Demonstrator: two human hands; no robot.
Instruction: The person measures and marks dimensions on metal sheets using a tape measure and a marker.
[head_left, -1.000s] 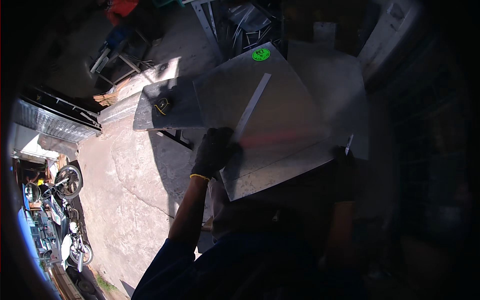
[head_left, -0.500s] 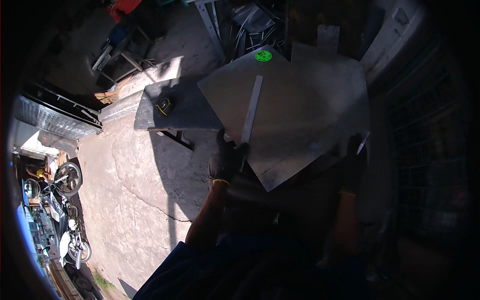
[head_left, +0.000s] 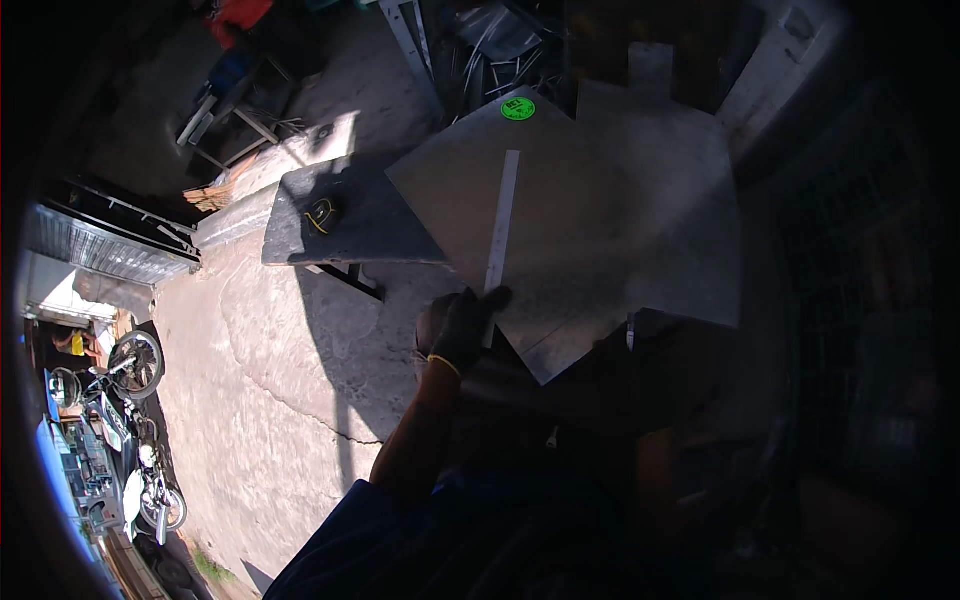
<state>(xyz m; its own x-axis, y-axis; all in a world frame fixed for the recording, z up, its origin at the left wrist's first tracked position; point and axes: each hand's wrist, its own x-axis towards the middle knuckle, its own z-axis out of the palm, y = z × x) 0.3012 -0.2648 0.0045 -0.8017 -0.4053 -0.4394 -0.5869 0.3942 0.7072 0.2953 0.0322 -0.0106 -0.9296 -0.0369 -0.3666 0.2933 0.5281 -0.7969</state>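
Observation:
A flat grey metal sheet (head_left: pixel 450 170) with a round green sticker (head_left: pixel 518 108) lies on a dark tabletop, one corner pointing toward me. Along its left part rests a long, narrow metal ruler (head_left: pixel 502 215). My left hand (head_left: pixel 462 330), in a dark glove with a yellow cuff edge, is closed on the ruler's near end, beyond the sheet's lower left edge. In deep shadow, my right hand (head_left: pixel 640 365) is below the sheet's near right edge, holding a slim pale tool (head_left: pixel 631 330) upright. Its fingers barely show.
Another grey sheet area (head_left: pixel 680 180) extends right. On the dark tabletop (head_left: pixel 375 225) at left sits a dark rounded object with a yellow strip (head_left: pixel 320 215). Metal scraps (head_left: pixel 505 60) are piled behind. Motorcycles (head_left: pixel 140 440) stand far left on the concrete, near a person in yellow (head_left: pixel 78 343).
My right hand has moved left and nearer to me with the slim pale tool, away from the sheet's right side. My left hand has shifted slightly along the ruler's near end.

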